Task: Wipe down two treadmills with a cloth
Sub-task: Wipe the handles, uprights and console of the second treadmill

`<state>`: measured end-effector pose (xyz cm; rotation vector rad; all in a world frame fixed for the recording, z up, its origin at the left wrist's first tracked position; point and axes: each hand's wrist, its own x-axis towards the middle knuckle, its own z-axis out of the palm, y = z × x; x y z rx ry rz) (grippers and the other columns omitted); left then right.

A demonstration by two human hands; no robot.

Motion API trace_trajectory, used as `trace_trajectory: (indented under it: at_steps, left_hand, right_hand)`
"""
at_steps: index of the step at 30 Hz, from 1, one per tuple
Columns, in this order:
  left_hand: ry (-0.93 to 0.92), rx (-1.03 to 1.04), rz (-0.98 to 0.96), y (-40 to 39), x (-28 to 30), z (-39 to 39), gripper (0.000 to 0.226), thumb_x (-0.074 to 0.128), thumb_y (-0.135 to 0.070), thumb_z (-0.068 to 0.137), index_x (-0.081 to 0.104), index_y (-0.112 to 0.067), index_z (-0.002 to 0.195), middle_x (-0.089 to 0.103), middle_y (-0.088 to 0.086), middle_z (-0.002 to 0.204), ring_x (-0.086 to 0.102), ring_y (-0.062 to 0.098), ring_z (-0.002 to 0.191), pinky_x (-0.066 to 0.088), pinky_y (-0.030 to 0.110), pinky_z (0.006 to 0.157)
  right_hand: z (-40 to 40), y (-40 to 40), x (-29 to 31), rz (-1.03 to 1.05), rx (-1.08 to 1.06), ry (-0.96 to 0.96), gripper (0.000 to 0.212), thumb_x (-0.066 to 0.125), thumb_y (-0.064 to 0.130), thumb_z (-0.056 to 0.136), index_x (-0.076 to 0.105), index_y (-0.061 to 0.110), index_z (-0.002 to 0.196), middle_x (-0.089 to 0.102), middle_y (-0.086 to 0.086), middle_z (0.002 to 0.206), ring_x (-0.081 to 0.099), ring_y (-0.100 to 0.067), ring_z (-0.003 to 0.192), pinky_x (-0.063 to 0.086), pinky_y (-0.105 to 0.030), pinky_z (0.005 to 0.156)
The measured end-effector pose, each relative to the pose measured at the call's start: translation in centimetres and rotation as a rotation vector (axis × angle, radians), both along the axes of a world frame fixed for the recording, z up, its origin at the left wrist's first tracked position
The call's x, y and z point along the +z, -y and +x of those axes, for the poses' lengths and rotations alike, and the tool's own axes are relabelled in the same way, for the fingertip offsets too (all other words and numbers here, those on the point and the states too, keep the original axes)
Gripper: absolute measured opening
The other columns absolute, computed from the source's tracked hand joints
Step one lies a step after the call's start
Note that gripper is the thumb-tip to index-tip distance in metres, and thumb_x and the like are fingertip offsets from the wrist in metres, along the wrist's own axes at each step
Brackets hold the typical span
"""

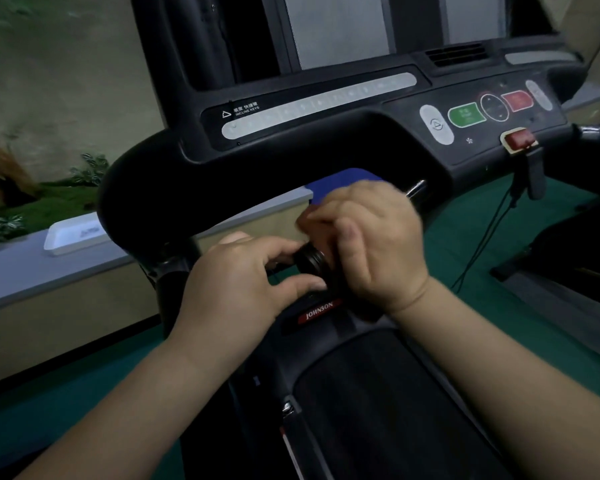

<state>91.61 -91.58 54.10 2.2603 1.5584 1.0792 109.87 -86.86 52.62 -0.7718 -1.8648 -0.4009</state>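
I stand on a black treadmill, facing its console (326,98), with the belt (378,393) below me. Both hands meet in front of the left handlebar (153,188). My left hand (243,271) pinches a black ribbed round cap (309,259) between thumb and fingers. Curled into a fist, my right hand (371,237) grips the dark object (364,306) that the cap sits on; most of that object is hidden. No cloth is in view.
A red safety key (518,140) with a hanging cord sits on the console's right. A white tray (73,235) lies on a grey ledge at left. Another dark machine base (568,265) stands on the green floor at right.
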Motion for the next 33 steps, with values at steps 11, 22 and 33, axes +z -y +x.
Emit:
trace_trajectory:
  at_steps: [11, 22, 33]
  left_hand:
    - [0.043, 0.014, -0.033, 0.0, -0.2, 0.2, 0.054, 0.068, -0.070, 0.058, 0.072, -0.037, 0.100, 0.068, -0.013, 0.087, 0.060, 0.004, 0.082, 0.052, 0.032, 0.077]
    - [0.081, 0.082, -0.045, 0.6, -0.5, 0.8, 0.048, 0.071, -0.054, 0.059, 0.072, -0.031, 0.101, 0.066, -0.016, 0.080, 0.059, -0.001, 0.075, 0.045, 0.013, 0.068]
    - [0.071, 0.081, -0.049, 1.0, 0.1, 0.9, 0.043, 0.073, -0.050, 0.060, 0.073, -0.031, 0.099, 0.069, -0.014, 0.079, 0.061, 0.002, 0.073, 0.045, 0.015, 0.066]
  right_hand:
    - [-0.1, 0.3, -0.1, -0.003, 0.060, 0.038, 0.049, 0.028, 0.026, 0.098, 0.073, 0.007, 0.090, 0.070, -0.007, 0.094, 0.064, -0.027, 0.086, 0.047, -0.041, 0.081]
    - [-1.7, 0.9, -0.4, -0.008, 0.059, 0.013, 0.053, 0.025, 0.028, 0.098, 0.072, 0.006, 0.087, 0.070, -0.008, 0.091, 0.063, -0.029, 0.081, 0.046, -0.044, 0.076]
    - [-1.7, 1.0, -0.4, -0.004, 0.022, -0.027, 0.051, 0.028, 0.029, 0.098, 0.071, 0.006, 0.083, 0.069, -0.008, 0.087, 0.061, -0.031, 0.079, 0.046, -0.045, 0.074]
